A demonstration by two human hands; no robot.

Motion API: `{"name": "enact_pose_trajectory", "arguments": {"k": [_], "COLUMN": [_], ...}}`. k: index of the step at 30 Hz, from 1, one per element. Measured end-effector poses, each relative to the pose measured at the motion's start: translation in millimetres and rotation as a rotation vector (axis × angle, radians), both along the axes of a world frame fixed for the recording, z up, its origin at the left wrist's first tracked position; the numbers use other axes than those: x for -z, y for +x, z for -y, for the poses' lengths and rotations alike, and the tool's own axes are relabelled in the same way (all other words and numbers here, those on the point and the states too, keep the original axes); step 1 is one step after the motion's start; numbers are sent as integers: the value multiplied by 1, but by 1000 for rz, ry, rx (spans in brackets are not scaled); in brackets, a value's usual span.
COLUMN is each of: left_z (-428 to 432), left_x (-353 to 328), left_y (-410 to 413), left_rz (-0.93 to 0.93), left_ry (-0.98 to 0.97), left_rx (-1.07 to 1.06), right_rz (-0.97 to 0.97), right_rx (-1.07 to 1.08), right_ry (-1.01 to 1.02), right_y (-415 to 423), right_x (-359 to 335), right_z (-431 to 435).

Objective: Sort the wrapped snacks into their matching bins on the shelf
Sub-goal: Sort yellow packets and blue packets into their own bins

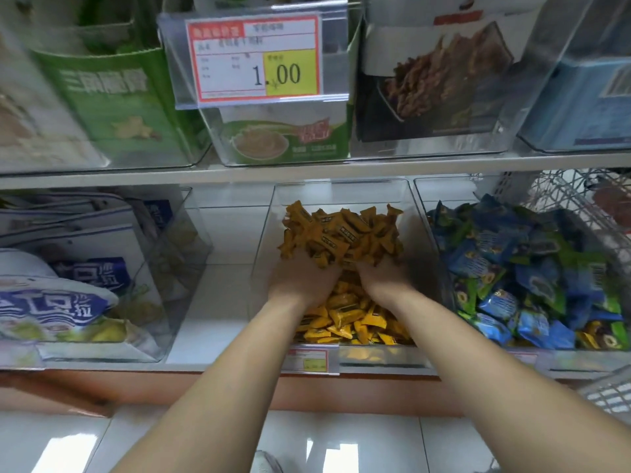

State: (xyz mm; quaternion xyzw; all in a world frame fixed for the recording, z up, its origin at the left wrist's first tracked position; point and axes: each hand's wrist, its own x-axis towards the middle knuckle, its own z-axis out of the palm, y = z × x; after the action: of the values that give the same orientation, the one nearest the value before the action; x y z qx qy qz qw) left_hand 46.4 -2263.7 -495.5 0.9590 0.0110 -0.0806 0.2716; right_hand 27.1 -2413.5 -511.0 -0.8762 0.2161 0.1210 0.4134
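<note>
While left hand (300, 281) and right hand (382, 278) cup a heap of orange snacks (341, 233) over the matching clear bin (266, 240) on the shelf (222, 319), deposit step: next, probably part hands and dump

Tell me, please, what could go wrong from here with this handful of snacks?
The yellow snacks are heaped loosely across the left hand and right hand; some may slide off into the neighbouring bin of blue snacks or onto the floor. The fingers are buried, so the grip cannot be judged.
</note>
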Motion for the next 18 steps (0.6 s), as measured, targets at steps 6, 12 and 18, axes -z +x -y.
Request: {"name": "enact_pose_trajectory", "arguments": {"k": [6,12,18], "left_z": [-2,-7,-2], "left_x": [1,-2,-5], "left_y": [0,0,0], "left_rz": [-184,-405,-458], "left_ry": [-375,-803,-1109], "left_rx": [-118,-124,-59], "right_rz": [15,8,70], "right_rx": [143,217,159], "right_ry": [281,594,721], "right_y": [-1,-2,4], "right_x": [-5,-13,-21], "right_z": [2,2,5]}}
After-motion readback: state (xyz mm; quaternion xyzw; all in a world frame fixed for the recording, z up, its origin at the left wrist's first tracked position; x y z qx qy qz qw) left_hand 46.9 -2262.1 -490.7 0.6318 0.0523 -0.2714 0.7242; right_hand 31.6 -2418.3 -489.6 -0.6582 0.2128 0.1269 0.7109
